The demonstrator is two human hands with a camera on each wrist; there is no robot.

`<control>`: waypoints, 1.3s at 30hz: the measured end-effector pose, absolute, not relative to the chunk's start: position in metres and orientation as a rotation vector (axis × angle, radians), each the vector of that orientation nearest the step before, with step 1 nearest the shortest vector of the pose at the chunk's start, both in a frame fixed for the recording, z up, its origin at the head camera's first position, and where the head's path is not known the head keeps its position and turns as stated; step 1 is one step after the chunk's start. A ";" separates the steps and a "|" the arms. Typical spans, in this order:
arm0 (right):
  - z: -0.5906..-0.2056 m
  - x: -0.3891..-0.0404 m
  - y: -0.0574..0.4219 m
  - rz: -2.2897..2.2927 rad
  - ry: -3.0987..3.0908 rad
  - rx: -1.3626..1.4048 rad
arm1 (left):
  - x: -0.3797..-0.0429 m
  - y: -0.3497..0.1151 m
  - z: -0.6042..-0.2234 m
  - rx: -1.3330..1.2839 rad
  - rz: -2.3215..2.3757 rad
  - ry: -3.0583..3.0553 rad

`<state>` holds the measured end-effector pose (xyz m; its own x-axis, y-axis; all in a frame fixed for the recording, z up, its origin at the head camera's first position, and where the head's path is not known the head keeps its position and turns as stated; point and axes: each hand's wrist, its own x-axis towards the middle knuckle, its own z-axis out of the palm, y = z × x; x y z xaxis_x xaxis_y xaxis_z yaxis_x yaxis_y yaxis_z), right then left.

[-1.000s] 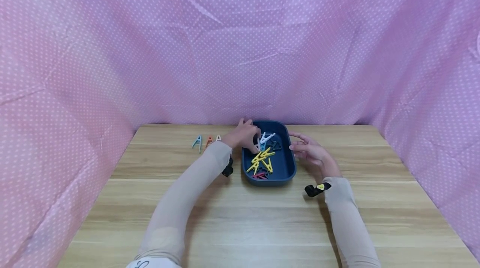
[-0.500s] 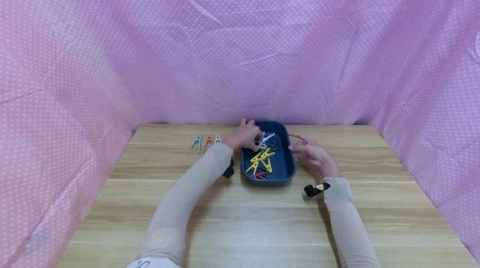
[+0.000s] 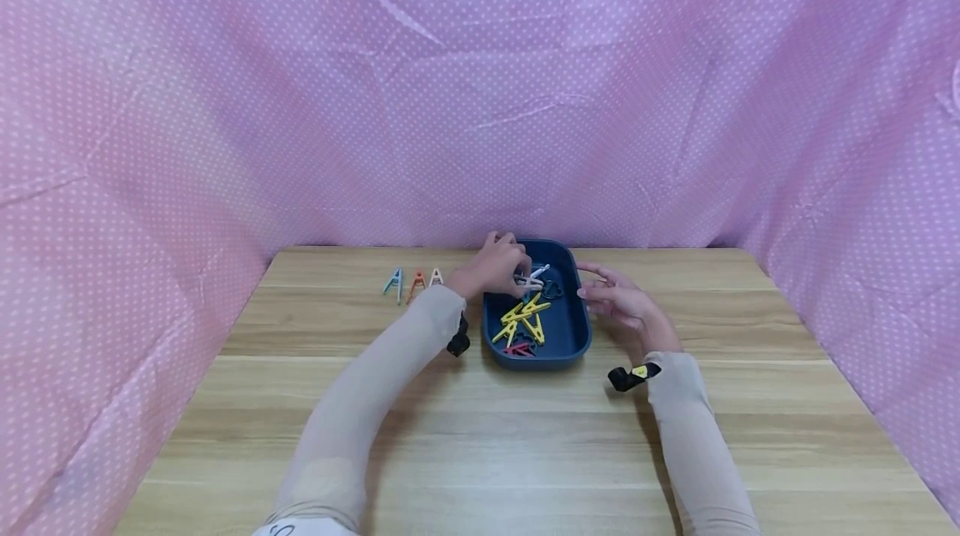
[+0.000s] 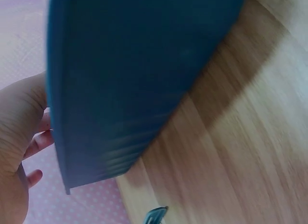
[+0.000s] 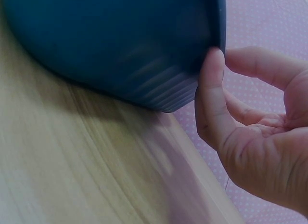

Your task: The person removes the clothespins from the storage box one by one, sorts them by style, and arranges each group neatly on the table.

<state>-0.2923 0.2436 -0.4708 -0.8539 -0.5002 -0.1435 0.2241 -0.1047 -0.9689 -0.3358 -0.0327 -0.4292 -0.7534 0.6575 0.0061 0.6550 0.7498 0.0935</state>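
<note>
A dark blue bin (image 3: 551, 363) stands on the table with several clothespins inside. Yellow clothespins (image 3: 525, 318) lie crossed in its middle, a red clothespin (image 3: 519, 349) near its front end. My left hand (image 3: 501, 267) reaches in over the left rim and pinches a pale clothespin (image 3: 531, 283); a white clothespin (image 3: 540, 271) lies just beyond. In the left wrist view the bin's wall (image 4: 125, 89) hides those fingertips. My right hand (image 3: 618, 303) is at the right rim. Its thumb (image 5: 212, 72) rests against the outer wall, with the other fingers extended beside it.
Left of the bin, a light blue clothespin (image 3: 394, 286), an orange clothespin (image 3: 416, 286) and a cream clothespin (image 3: 436, 278) lie in a row on the wooden table (image 3: 480, 453). A pink dotted cloth (image 3: 480, 102) hangs behind the table.
My left hand has shifted slightly right, farther over the bin, and the pale clothespin has moved and turned with it. The right hand has stayed at the rim.
</note>
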 end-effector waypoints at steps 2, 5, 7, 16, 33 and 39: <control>-0.471 -0.292 0.244 -2.009 1.694 -0.303 | -0.334 -0.034 -0.427 1.103 0.182 2.934; -0.470 -0.292 0.243 -2.013 1.687 -0.302 | -0.331 -0.037 -0.421 1.114 0.251 2.967; -0.470 -0.292 0.243 -2.017 1.679 -0.299 | -0.328 -0.038 -0.416 1.117 0.299 2.984; -0.469 -0.291 0.243 -2.027 1.644 -0.313 | -0.316 -0.053 -0.398 1.088 0.462 3.080; -0.466 -0.293 0.243 -2.016 1.657 -0.345 | -0.305 -0.122 -0.387 0.985 0.814 3.314; -0.465 -0.290 0.243 -1.964 1.713 -0.317 | -0.298 -0.159 -0.397 0.824 0.795 3.339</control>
